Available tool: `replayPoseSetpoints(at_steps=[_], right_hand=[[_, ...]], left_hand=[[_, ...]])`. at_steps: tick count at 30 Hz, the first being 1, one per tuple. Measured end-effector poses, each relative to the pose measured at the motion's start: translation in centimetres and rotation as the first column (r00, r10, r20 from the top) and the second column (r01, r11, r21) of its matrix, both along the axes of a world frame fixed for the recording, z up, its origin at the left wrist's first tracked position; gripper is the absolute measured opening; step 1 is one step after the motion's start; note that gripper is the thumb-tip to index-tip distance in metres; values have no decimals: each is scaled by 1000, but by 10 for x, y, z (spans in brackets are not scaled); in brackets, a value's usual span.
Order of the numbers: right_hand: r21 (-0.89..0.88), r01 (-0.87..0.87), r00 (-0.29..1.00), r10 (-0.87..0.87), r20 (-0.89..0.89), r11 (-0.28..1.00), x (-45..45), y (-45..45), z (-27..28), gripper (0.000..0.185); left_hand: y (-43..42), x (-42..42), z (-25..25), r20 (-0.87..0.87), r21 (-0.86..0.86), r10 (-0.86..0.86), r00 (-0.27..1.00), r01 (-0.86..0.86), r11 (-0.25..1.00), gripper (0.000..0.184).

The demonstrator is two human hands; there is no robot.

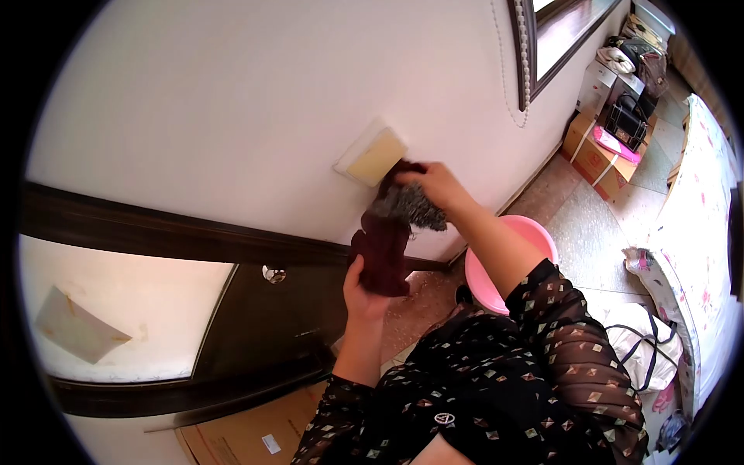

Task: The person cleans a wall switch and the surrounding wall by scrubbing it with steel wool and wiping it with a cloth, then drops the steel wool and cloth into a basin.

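Observation:
A dark maroon cloth [381,260] hangs in front of the wall, with a grey fuzzy piece [415,208] at its upper right. My left hand [363,293] holds the lower part of the maroon cloth, thumb along its left side. My right hand [435,186] grips the upper end of the dark cloth and the grey fuzzy piece, close below a cream wall plate [376,157]. Whether the maroon and grey parts are one item I cannot tell.
A pink basin [535,232] stands on the floor at the right. Beyond it are a cardboard box [593,159], a black bag [626,122] and a bed [709,232]. A dark door frame [155,232] runs left; a beaded cord [508,85] hangs by the window.

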State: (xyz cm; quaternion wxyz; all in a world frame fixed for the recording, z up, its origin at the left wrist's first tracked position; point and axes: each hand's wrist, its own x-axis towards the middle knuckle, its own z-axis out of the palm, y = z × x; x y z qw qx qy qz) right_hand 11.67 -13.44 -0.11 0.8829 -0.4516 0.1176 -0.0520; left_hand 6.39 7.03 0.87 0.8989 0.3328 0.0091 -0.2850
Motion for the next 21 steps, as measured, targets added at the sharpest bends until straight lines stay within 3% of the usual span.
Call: replayPoseSetpoints(at_steps=[2, 3, 4, 6, 8, 10, 14, 16, 18, 20, 21], right_hand=[[-441, -154, 988, 150, -44, 884, 4, 14, -14, 24], [-256, -194, 980, 176, -89, 947, -8, 18, 2, 25], [-256, -194, 980, 177, -88, 947, -12, 15, 6, 25], [40, -167, 981, 170, -95, 985, -20, 5, 5, 24], [35, -177, 980, 179, -89, 984, -18, -6, -11, 24], [104, -48, 997, 54, -53, 993, -26, -16, -2, 28], [227, 13, 1000, -8, -24, 974, -18, -25, 3, 31], [205, 24, 1000, -20, -23, 978, -9, -20, 0, 29], [70, 161, 984, -165, 65, 985, -1, -6, -6, 25], [-84, 137, 988, -130, 84, 987, -2, 7, -4, 23], [-69, 64, 995, -58, 76, 996, -2, 12, -6, 24]], left_hand=[[5, -4, -2, -4, -25, -36, 999, 36, 999, 51], [9, -7, -4, -23, 17, -4, 1000, 4, 1000, 52], [11, -9, -4, -44, 60, 36, 998, -33, 998, 52], [14, -11, -3, -51, 38, 32, 998, -30, 999, 51], [11, -12, -3, -62, 6, 33, 998, -32, 999, 51], [2, -9, 0, -70, 3, -25, 997, 25, 1000, 49], [-25, -1, 10, 2, -37, -9, 1000, 9, 999, 47], [-28, 5, 13, 13, 6, 14, 1000, -14, 1000, 47], [-19, 8, 13, 23, -18, 5, 1000, -5, 1000, 48], [-6, 5, 11, 29, -42, -8, 1000, 9, 999, 49], [2, 1, 9, -8, -2, 32, 999, -32, 999, 51]])
